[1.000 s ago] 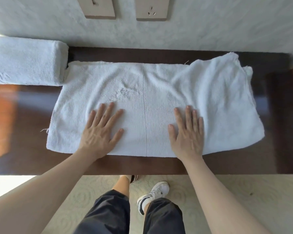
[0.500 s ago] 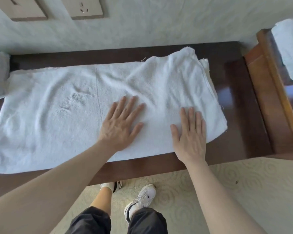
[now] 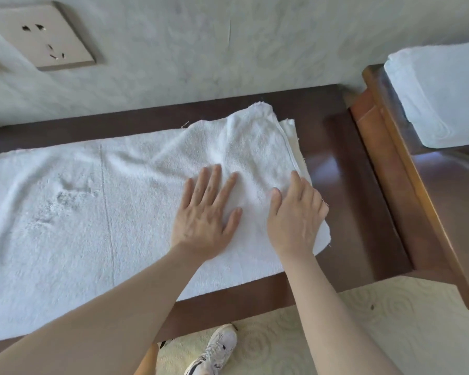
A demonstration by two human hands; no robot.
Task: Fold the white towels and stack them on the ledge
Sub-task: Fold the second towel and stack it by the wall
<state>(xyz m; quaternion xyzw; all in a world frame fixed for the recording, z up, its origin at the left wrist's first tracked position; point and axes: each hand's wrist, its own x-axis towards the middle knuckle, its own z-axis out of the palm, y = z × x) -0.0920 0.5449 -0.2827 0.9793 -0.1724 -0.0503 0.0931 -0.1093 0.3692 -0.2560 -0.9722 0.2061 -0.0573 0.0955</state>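
A white towel [image 3: 73, 220] lies spread lengthwise on the dark wooden ledge [image 3: 344, 185], folded double, its right end rumpled. My left hand [image 3: 205, 215] presses flat on the towel with fingers spread, near its right end. Just to the right, my right hand [image 3: 295, 215] rests at the towel's right edge, its fingers bent down over that edge; whether they grip the cloth is not visible. A folded white towel [image 3: 439, 96] sits on a raised wooden surface at the upper right.
A patterned wall with a beige socket plate [image 3: 42, 36] runs behind the ledge. The raised wooden furniture [image 3: 406, 163] borders the ledge on the right. Below lies pale patterned carpet [image 3: 390, 320] with my white shoe [image 3: 214, 350] on it.
Both hands slid rightward along the towel to its right end. My right hand's fingers have bent over the edge. The view shifted right, so the left folded towel is out of frame.
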